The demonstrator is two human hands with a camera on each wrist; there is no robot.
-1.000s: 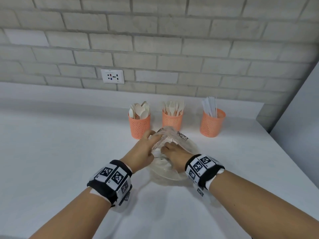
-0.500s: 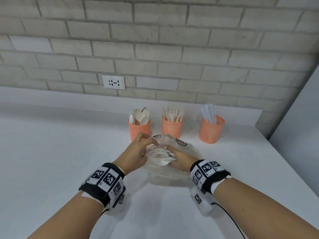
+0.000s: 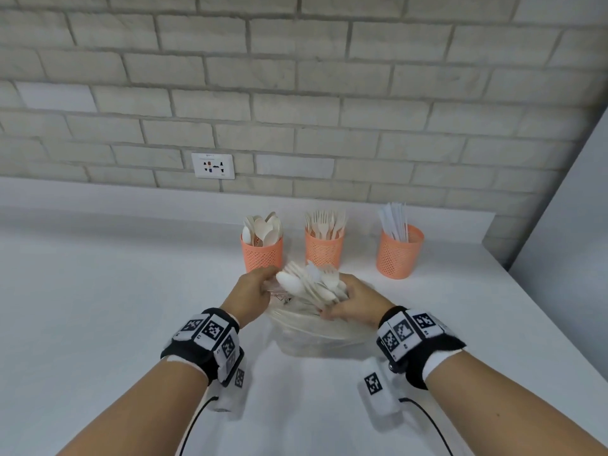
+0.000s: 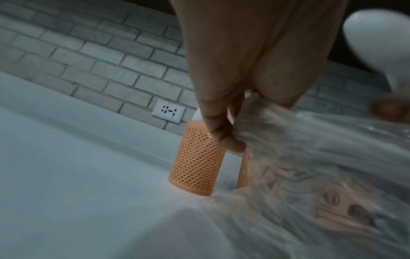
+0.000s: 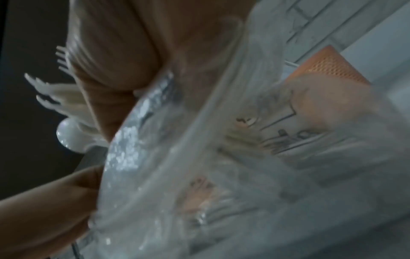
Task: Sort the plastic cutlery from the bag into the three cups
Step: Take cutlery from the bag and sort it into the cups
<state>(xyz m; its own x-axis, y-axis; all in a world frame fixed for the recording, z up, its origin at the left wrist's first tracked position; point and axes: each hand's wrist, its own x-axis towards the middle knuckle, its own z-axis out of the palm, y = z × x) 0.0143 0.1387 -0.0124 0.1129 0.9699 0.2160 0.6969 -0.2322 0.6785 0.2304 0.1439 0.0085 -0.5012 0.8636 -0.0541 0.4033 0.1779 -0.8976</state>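
Clearly the right hand [image 3: 353,299] clutches a mixed bundle of cutlery [image 3: 311,284] just above the clear bag [image 3: 316,334], whose edge the left hand [image 3: 251,291] pinches, so loose pieces could slip out or snag the plastic before reaching the three cups [image 3: 324,250].

Orange mesh cups [image 3: 261,253], white cutlery [image 3: 309,286]

A: What does the right hand [image 3: 353,302] hold?
B: A bundle of white cutlery [image 3: 309,284], spoons and forks, above the clear bag [image 3: 316,337] on the desk [image 3: 115,307].
A: The left hand [image 3: 251,292]?
B: It pinches the bag's edge. Behind stand the spoon cup [image 3: 262,255], fork cup [image 3: 324,250] and knife cup [image 3: 399,253].
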